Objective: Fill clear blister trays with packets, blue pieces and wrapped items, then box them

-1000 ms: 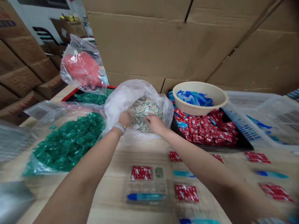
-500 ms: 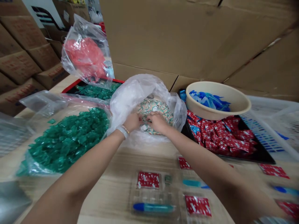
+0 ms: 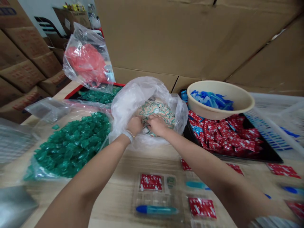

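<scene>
Both hands reach into a white plastic bag (image 3: 128, 95) filled with small flat green-and-peach pieces (image 3: 163, 110). My left hand (image 3: 136, 125), with a band at its wrist, has its fingers curled down at the near left of the pile. Close beside it, my right hand (image 3: 156, 124) bends its fingers into the same pieces. Whatever the fingertips pinch is hidden or too small to make out. Nearer me lies a clear plastic tray (image 3: 154, 198) bearing a red patterned packet (image 3: 151, 182), a small green piece (image 3: 171, 181) and a blue pen-shaped item (image 3: 156, 209).
Green translucent pieces (image 3: 73, 145) are heaped on plastic at left. A cream basin (image 3: 220, 110) with blue pieces (image 3: 211, 99) stands at right, behind a black tray (image 3: 270, 152) of red packets (image 3: 228, 136). Cardboard (image 3: 156, 38) walls off the back. A clear bag (image 3: 85, 63) holds red plastic.
The view has shifted slightly. Both hands stay in the bag among the pieces; the right hand's fingers have moved slightly closer to the left hand.
</scene>
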The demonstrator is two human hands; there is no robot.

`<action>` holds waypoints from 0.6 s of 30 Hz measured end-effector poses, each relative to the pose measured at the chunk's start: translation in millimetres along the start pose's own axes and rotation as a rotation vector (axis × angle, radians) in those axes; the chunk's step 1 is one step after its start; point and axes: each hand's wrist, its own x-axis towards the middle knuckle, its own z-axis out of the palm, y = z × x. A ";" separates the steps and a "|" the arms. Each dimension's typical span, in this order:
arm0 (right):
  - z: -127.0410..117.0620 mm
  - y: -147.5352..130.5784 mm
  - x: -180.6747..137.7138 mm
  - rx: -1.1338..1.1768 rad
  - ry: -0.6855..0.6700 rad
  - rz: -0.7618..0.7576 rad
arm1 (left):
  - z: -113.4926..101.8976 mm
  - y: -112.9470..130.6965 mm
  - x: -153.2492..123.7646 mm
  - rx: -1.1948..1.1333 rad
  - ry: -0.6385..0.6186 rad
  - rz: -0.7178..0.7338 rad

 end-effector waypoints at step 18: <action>2.9 13.0 11.3 0.117 -0.026 0.057 | -12.9 -16.2 6.7 -0.132 -0.135 0.087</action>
